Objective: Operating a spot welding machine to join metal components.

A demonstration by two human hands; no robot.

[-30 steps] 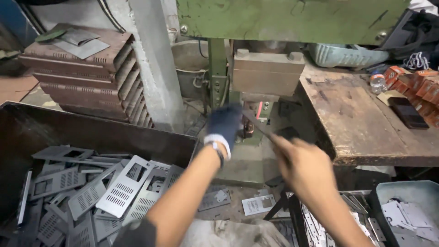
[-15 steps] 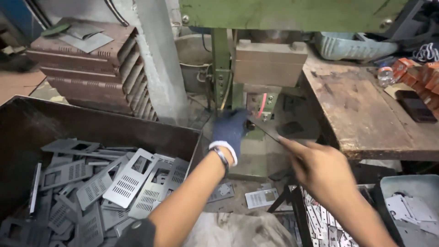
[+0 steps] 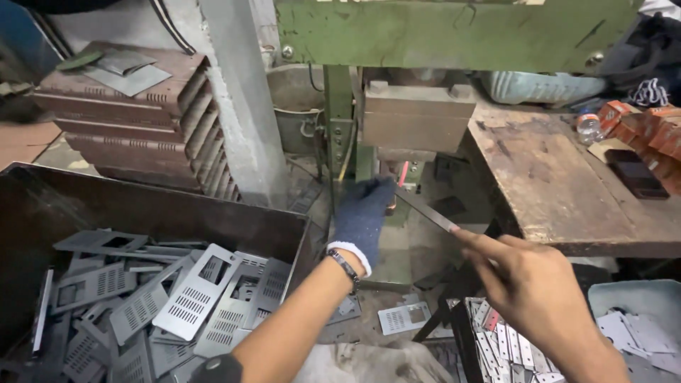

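Observation:
My left hand (image 3: 363,215), in a blue glove, reaches under the ram block (image 3: 417,119) of a green press (image 3: 454,32) and touches one end of a thin flat metal strip (image 3: 425,207). My bare right hand (image 3: 521,280) pinches the strip's near end with its fingertips. The strip runs slanted from the press die area down toward my right hand. What lies under the gloved fingers at the die is hidden.
A dark bin (image 3: 142,206) at the left holds several perforated grey metal plates (image 3: 191,301). Brown louvred panels (image 3: 135,120) are stacked behind it. A worn wooden table (image 3: 567,184) stands at the right. More stamped pieces fill trays (image 3: 638,333) at the lower right.
Both hands have pushed forward toward the press, carrying the strip with them. The view has tilted down slightly, so the press and table sit higher and closer in the frame.

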